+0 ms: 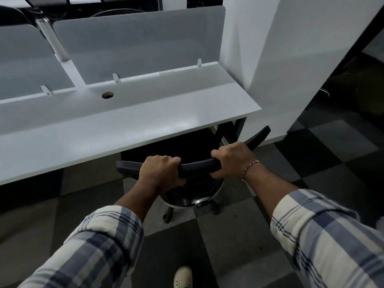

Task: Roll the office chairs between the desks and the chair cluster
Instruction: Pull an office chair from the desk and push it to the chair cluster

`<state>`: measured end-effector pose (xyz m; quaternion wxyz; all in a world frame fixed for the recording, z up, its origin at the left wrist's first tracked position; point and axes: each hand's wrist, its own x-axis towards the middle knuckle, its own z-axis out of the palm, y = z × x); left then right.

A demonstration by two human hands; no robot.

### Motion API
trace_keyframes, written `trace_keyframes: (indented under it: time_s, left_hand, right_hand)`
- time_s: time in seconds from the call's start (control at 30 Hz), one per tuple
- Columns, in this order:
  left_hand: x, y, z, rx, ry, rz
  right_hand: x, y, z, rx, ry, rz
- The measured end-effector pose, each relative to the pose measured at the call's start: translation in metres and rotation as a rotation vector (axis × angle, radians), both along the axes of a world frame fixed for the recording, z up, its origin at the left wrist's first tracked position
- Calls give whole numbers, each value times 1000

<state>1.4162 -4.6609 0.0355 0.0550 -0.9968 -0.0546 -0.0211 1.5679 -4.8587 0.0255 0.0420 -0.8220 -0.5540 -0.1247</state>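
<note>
Head view. White desk (124, 129) runs from the left edge of the frame to its right end corner, which stops just short of a white wall column (311, 59). Along the desk's rear edge stand frosted divider panels (137, 46) on small white clips; a round cable hole (107, 95) sits in the top near that rear edge. The desk's front edge slants down toward the left. Its top surface is bare apart from the hole.

Open room: checkered dark and grey carpet tiles (311, 163) lie open to the right of the desk end and in front of it. Right of the column a dark gap opens; what is inside is too dim to tell.

Black office chair (197, 165) sits at the desk's right end, seat tucked under the front edge, curved backrest top rail just clear of that edge. Chrome base hub and black castor legs (168, 215) show below the rail on the carpet.

Left hand (160, 171) is wrapped over the rail left of its middle, fingers curled around it. Right hand (230, 159) is clamped on the rail further right, a red-and-white thread bracelet (249, 169) on the wrist. Hands are apart, with bare rail between them. Both plaid sleeves (324, 235) are rolled to the forearm. One pale perforated shoe (182, 277) shows at the bottom edge, behind the chair.
</note>
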Motion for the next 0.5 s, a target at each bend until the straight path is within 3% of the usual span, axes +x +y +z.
trace_keyframes:
  time_s: [0.2,0.5]
  left_hand:
    - [33,48,-1,-15,-24,-21]
    - [61,46,0,-36,-42,47]
  right_hand:
    - [35,51,-2,-7,16,5]
    - [79,57,-5,-6,-23,83]
